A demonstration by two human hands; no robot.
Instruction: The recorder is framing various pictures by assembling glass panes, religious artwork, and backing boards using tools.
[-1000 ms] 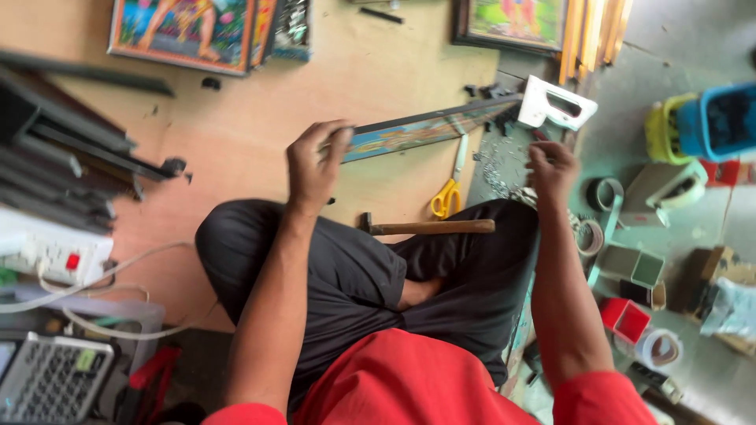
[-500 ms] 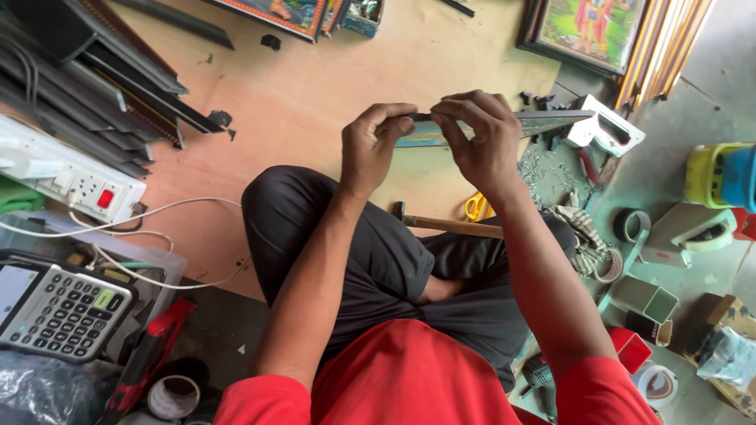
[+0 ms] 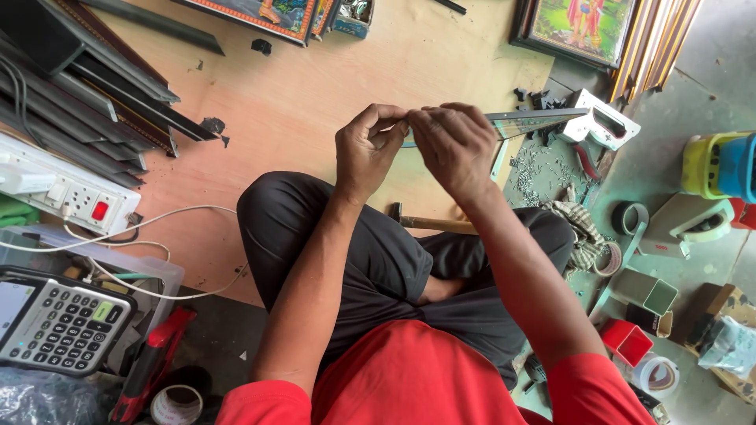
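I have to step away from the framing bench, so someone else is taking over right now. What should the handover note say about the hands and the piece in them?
Left hand: pinching the near end of the thin glass-like strip, fingertips closed on it.
Right hand: gripping the same strip beside the left hand, held up over the lap.
Strip's far end points toward the white corner tool on the floor.
Hammer lies on the plywood board by the knees, untouched.
Done: strip is lifted and held in both hands.
Left: the pictures show nothing fastened or fitted yet.
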